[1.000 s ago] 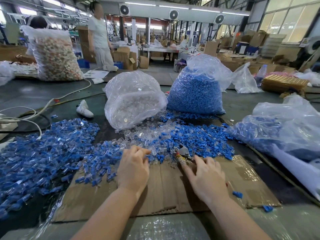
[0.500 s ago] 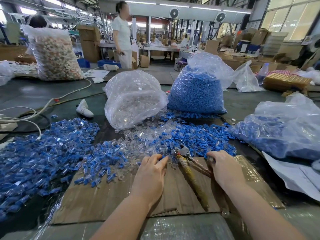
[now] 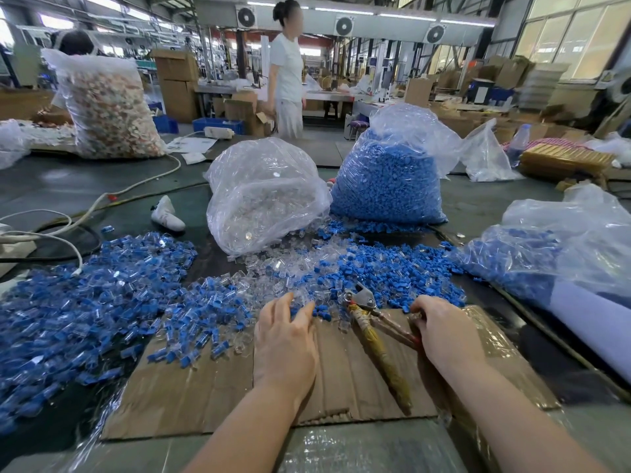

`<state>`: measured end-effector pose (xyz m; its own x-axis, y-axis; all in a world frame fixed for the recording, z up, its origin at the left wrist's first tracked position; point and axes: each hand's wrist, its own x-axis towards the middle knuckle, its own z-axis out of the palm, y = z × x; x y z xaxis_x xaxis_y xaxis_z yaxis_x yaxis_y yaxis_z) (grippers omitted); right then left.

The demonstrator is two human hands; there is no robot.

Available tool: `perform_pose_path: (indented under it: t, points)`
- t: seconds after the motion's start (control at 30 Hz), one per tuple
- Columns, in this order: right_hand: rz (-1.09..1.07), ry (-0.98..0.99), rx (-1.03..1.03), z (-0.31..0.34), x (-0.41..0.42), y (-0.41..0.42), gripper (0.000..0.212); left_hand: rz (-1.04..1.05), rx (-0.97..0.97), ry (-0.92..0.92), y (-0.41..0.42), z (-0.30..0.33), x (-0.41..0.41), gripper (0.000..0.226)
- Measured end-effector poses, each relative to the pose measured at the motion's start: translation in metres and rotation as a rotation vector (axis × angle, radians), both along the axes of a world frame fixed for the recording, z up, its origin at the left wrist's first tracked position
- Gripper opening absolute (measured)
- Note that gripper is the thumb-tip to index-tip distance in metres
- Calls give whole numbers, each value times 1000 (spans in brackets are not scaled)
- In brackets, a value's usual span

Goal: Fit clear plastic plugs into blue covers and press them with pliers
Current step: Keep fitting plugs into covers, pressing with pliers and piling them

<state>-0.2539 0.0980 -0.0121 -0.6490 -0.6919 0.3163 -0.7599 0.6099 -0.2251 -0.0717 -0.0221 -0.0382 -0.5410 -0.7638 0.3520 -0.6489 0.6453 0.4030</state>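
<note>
My left hand (image 3: 286, 336) lies on the cardboard sheet (image 3: 211, 397), its straight fingers touching loose clear plastic plugs (image 3: 290, 268) and blue pieces at the pile's near edge. The pliers (image 3: 374, 332) lie flat on the cardboard between my hands, jaws toward the pile, with neither hand gripping them. My right hand (image 3: 444, 332) is just right of the pliers' handles, fingers curled at the edge of the loose blue covers (image 3: 392, 268). What those fingers hold is hidden. A wide heap of blue pieces with clear parts (image 3: 85, 302) spreads at the left.
A bag of clear plugs (image 3: 263, 189) and a bag of blue covers (image 3: 389, 179) stand behind the piles. Another bag of blue parts (image 3: 553, 250) lies at the right. White cables (image 3: 51, 233) cross the left side. A person (image 3: 288, 70) stands at the back.
My left hand has moved right along the pile's edge. My right hand has come off the pliers and gone right to the blue covers, leaving the pliers uncovered on the cardboard.
</note>
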Motion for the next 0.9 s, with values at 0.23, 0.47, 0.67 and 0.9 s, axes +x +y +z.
perform_pose_path:
  t: [0.23, 0.47, 0.67, 0.9]
  points:
    - [40, -7, -16, -2, 2, 1, 14, -121, -4, 88, 0, -1, -1, 35]
    - [-10, -151, -115, 0, -5, -4, 19, -214, -3, 185, 1, 0, 3, 26]
    - [-115, -158, -53, -2, -14, -4, 47, -259, 31, 256, 3, 3, 3, 25]
    - [-331, -132, 143, -1, -25, 0, 56, -144, 18, 275, 2, 5, 5, 26]
